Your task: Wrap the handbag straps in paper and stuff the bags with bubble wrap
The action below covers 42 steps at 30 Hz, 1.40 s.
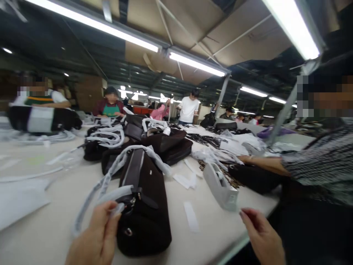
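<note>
While my left hand [93, 232] pinches a bit of clear wrapping [118, 209], my right [263, 235] hovers at the edge of the bench [204, 244], finger and thumb close; I can't tell whether they grip anything. I have bare surface between them, save a paper strip [191, 217]. The dark bag [146, 209] lies just right of my left hand; the tape dispenser [220, 189] stands beyond my right.

Between the bag [150, 217] and the tape holder [219, 187], a hand can slide over the table [205, 239]; just a flat paper strip [191, 217] lies there. The tape holder stands right ahead of the right hand [263, 235]. Past it, another person's arm [267, 165] blocks the way. More bags [165, 145] pile up behind.
</note>
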Each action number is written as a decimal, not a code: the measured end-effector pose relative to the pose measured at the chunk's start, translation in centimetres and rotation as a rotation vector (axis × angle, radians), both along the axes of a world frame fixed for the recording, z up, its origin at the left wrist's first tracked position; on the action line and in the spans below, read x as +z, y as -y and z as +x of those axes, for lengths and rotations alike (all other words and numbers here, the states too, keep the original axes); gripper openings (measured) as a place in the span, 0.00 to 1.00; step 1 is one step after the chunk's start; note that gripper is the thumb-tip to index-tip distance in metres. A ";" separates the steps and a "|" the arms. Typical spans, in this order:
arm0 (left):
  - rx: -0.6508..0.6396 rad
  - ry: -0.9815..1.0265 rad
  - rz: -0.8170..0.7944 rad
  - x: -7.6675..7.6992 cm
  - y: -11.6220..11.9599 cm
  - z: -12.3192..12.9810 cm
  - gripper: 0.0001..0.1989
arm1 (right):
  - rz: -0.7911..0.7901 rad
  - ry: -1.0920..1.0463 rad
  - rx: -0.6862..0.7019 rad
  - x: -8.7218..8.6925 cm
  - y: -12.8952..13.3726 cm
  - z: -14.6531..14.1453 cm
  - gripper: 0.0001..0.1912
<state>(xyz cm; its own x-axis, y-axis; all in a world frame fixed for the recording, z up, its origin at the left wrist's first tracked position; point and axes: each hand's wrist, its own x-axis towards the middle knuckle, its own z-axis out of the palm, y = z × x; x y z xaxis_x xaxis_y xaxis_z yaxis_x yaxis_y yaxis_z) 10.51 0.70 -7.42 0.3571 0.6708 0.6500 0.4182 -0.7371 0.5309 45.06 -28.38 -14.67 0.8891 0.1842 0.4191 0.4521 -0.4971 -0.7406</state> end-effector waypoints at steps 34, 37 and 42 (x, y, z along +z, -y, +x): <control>-0.030 -0.548 -0.039 4.6 -4.1 -8.3 0.08 | -0.445 0.416 1.816 14.1 -32.6 -22.6 0.09; -0.034 -0.490 -0.137 5.3 -4.4 -7.8 0.08 | -0.343 0.369 1.772 14.4 -32.6 -22.5 0.10; -0.294 -0.205 -0.534 6.2 -4.8 -6.9 0.09 | -0.292 0.161 1.871 14.2 -31.9 -21.8 0.21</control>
